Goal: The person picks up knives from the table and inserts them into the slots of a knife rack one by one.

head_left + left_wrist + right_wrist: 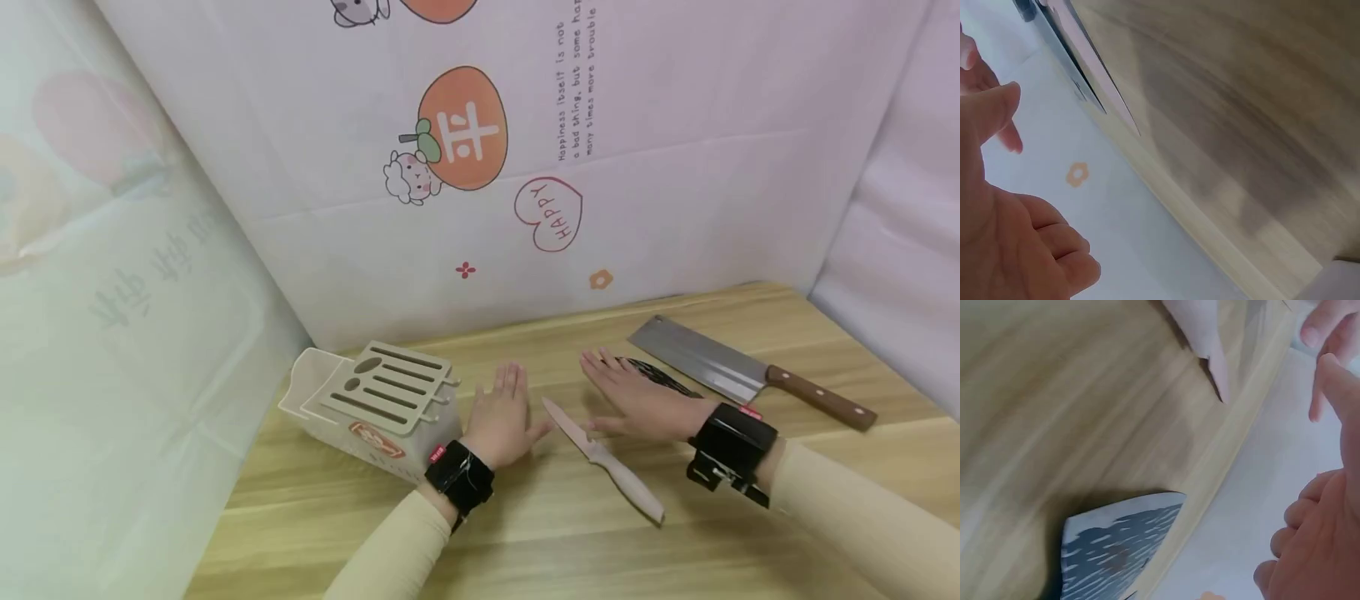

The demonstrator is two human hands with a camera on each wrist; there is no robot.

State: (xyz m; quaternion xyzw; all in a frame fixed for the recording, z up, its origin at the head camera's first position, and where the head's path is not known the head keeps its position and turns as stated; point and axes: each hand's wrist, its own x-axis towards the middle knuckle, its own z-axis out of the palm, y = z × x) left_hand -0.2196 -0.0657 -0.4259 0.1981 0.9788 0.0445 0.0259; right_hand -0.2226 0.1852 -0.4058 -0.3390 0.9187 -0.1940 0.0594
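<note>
My left hand (pixel 501 412) lies flat with straight fingers on or just over the wooden table (pixel 525 542), beside a white slotted knife block (pixel 375 400) to its left. My right hand (pixel 637 398) is also flat and partly covers a dark patterned knife (pixel 663 377). A pale pink knife (pixel 603 457) lies between the two hands, and neither grips it. The right wrist view shows the pink knife's tip (pixel 1207 344) and the dark patterned blade (pixel 1116 550), with my right hand's (pixel 1316 550) fingers loose. My left hand (pixel 997 237) holds nothing in the left wrist view.
A steel cleaver (pixel 708 362) with a brown wooden handle (pixel 821 398) lies at the back right. A steel blade (pixel 1085 56) shows at the top of the left wrist view. Printed sheets (pixel 465 167) wall in the table at the back and both sides.
</note>
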